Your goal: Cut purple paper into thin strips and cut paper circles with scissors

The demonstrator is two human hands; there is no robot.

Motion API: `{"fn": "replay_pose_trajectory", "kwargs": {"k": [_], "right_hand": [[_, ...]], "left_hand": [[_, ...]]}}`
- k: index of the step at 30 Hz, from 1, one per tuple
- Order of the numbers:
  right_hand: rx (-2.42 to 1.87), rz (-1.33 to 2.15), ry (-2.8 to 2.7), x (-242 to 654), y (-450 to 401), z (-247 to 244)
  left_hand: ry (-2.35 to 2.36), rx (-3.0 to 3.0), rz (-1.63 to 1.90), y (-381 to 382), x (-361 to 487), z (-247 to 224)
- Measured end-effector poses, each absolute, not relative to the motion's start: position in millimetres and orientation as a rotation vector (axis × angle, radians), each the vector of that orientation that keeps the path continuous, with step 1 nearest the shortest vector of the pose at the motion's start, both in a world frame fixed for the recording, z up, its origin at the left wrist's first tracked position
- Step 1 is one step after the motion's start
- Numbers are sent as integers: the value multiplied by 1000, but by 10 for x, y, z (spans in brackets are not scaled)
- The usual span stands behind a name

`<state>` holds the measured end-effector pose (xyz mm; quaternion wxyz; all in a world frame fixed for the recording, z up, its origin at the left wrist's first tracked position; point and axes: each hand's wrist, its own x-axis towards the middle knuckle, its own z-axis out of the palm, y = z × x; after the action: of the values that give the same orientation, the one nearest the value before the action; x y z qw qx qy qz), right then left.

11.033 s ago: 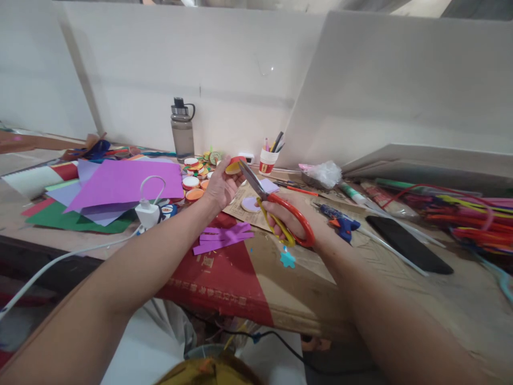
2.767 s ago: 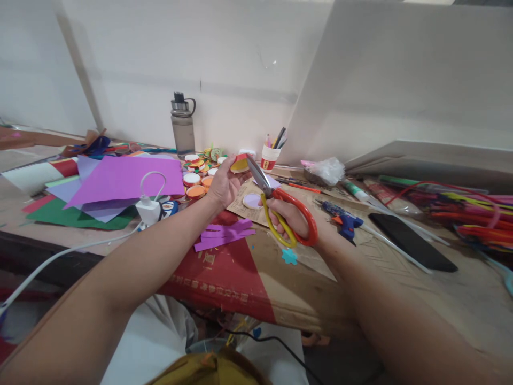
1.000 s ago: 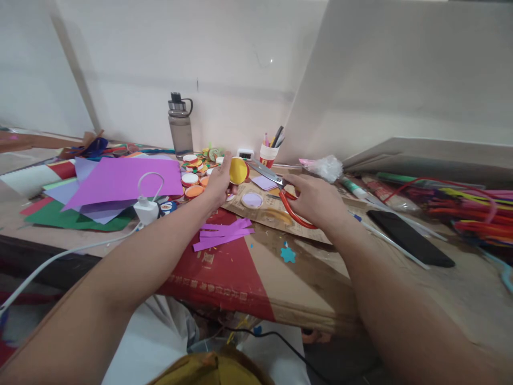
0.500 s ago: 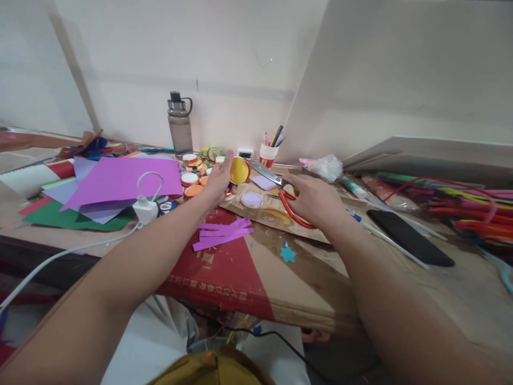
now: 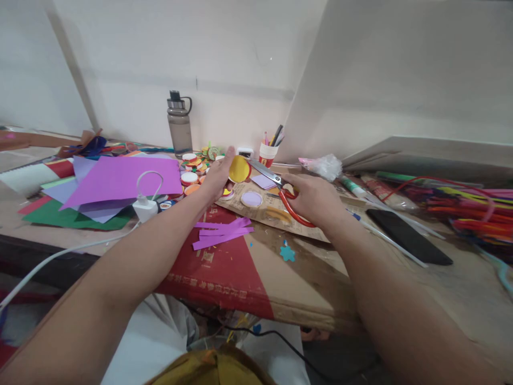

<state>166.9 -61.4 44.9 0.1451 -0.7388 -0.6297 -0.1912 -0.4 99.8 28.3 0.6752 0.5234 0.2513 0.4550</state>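
Note:
My left hand (image 5: 219,176) is closed on a round yellow disc (image 5: 239,169) with a red rim, thumb upright along its edge. In my right hand (image 5: 315,198) is a pair of scissors (image 5: 285,193) with red handles. The tips of its blades reach the disc's right edge. Below the disc, a pale lilac disc (image 5: 251,199) lies on brown printed paper (image 5: 280,216). Purple paper strips (image 5: 222,233) and a blue flower-shaped cutout (image 5: 287,253) lie nearer to me on the cardboard.
Purple, lilac and green paper sheets (image 5: 124,179) are piled on the left beside a white charger (image 5: 145,208). Several round discs (image 5: 189,178), a water bottle (image 5: 180,125) and a cup of pens (image 5: 268,152) stand behind. A black phone (image 5: 409,236) and coloured pipe cleaners (image 5: 476,208) lie right.
The yellow disc has tilted slightly and shifted a little to the left with my left hand. The scissors have hardly moved, their blades still at its edge.

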Motion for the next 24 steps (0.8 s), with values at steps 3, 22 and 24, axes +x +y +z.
{"fn": "replay_pose_trajectory", "kwargs": {"k": [3, 22, 24], "right_hand": [[-2133, -545, -1826, 1677, -608, 445], [-2128, -576, -1895, 1743, -555, 391], [-2134, -594, -1899, 1747, -552, 389]], "left_hand": [[541, 1210, 1052, 1042, 9, 288], [693, 1292, 973, 1096, -1, 285], [712, 1296, 969, 1105, -6, 286]]}}
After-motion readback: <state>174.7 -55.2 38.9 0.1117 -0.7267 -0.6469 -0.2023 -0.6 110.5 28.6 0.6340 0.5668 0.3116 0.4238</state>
